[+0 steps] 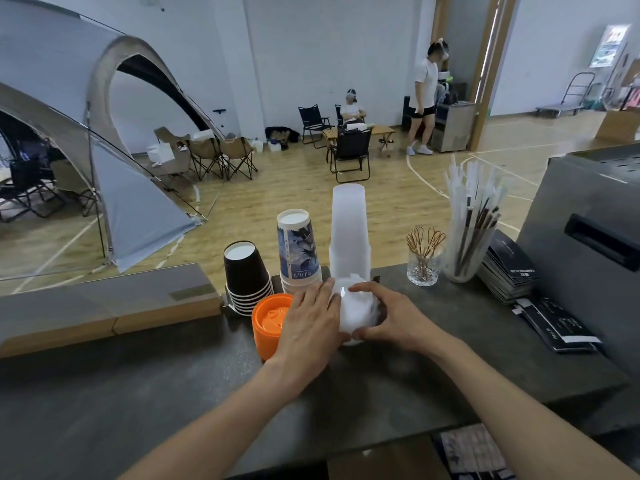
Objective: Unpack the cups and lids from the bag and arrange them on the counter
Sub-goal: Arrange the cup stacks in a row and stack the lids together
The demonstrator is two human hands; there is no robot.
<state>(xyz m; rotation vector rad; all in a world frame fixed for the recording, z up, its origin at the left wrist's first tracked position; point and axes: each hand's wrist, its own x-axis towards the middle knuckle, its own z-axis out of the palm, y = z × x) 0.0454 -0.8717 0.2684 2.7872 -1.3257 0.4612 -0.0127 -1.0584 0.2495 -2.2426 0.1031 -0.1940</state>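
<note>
A stack of clear plastic lids (355, 308) stands on the dark counter (173, 386), in front of a tall stack of upturned clear cups (349, 230). My left hand (308, 323) presses its left side and my right hand (388, 315) wraps its right side and front, so both hold it. Just left of it stands a stack of orange lids (268, 322), partly hidden by my left hand. Behind those are upturned black paper cups (246, 275) and upturned blue-printed paper cups (299, 251). No bag is in view.
Right of the cups stand a small glass of wooden picks (423, 261), a jar of wrapped straws (465, 233) and piles of black cards (509, 268). A grey machine (588, 216) blocks the far right. A wooden ledge (110, 306) runs along the left.
</note>
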